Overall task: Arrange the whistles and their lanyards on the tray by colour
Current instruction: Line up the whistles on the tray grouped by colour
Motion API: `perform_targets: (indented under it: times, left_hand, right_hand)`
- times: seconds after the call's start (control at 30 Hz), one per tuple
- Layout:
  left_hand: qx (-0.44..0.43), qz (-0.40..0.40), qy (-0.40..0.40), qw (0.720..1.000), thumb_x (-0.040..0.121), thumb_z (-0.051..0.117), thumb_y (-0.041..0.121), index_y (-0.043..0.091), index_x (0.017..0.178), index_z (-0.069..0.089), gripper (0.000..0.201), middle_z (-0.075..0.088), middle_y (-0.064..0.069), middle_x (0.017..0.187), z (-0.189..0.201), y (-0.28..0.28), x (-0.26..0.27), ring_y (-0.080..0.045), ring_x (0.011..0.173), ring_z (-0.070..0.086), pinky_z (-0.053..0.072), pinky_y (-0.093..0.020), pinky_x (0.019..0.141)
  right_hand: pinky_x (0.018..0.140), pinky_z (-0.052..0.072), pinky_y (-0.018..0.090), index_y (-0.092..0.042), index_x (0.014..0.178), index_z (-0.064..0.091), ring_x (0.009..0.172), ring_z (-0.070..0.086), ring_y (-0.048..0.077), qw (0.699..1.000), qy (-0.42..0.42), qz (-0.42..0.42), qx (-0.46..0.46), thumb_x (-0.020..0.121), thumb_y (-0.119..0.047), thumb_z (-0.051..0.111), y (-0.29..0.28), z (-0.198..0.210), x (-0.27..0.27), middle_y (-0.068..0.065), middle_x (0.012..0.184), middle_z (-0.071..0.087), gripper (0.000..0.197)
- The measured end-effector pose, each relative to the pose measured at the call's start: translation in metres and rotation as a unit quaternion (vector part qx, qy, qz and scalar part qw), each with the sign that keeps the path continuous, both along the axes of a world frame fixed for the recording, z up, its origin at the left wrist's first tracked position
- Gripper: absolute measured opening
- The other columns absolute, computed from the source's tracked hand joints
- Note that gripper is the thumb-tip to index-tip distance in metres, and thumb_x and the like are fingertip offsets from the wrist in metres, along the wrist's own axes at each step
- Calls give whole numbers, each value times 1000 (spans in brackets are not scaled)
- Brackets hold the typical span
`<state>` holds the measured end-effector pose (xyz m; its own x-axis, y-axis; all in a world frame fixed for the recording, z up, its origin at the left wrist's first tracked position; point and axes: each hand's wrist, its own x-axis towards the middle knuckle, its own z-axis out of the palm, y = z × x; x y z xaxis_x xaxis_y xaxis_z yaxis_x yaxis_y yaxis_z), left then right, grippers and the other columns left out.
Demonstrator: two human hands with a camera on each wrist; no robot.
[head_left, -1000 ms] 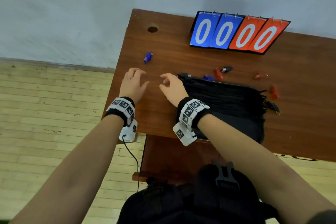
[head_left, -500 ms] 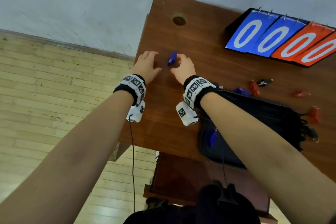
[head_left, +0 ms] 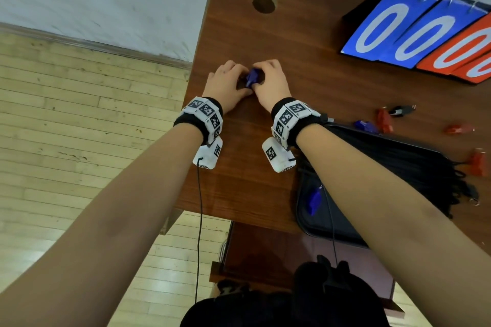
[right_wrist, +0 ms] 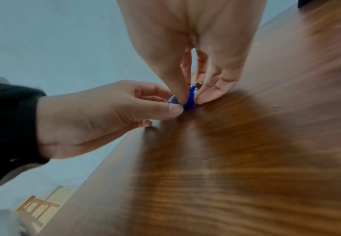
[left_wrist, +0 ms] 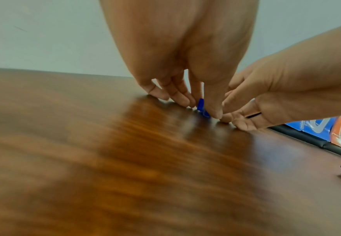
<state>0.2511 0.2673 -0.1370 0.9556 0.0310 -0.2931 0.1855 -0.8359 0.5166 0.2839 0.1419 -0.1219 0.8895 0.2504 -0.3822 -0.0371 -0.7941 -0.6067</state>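
Both your hands close on the blue whistle (head_left: 252,79) near the tabletop's (head_left: 318,82) far left edge: left hand (head_left: 227,85) and right hand (head_left: 271,82) each pinch it with curled fingers (right_wrist: 182,97), low against the wood. The risk I see: it's small and slick, and with two grips crowding it, one could squirt it off that left edge. The tray (head_left: 332,228) sits well apart at the near edge, lanyards (head_left: 385,164) piled on it. Half a second ago your fingers only flanked the whistle; now they've clamped on.
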Motion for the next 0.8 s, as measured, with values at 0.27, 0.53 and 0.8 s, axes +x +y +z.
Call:
perform_targets:
  times: [0.27,0.53,0.8]
  left_hand:
    - [-26,18,-24,999,84,64,32,19,106,56,27,61,1,105,17,-7,-19,-19,100,53,45,-41,89]
    - [-13,-17,-91,996,86,63,26,14,104,56,23,62,-3,105,76,-43,-54,-21,98,55,44,-34,83]
    - [-29,-60,-59,996,87,63,34,12,105,55,29,58,-1,104,102,-127,-120,-21,100,50,34,-32,83]
  right_hand:
    - [89,29,13,-12,129,55,120,48,21,999,5,31,19,87,-7,60,-12,20,-4,5,134,44,42]
    - [88,45,22,-12,120,60,107,55,19,993,-40,34,106,82,-8,66,-61,66,-36,3,124,48,39]
    - [93,46,27,-8,123,60,99,57,20,992,-40,47,111,81,-5,67,-156,87,-106,6,122,48,43]
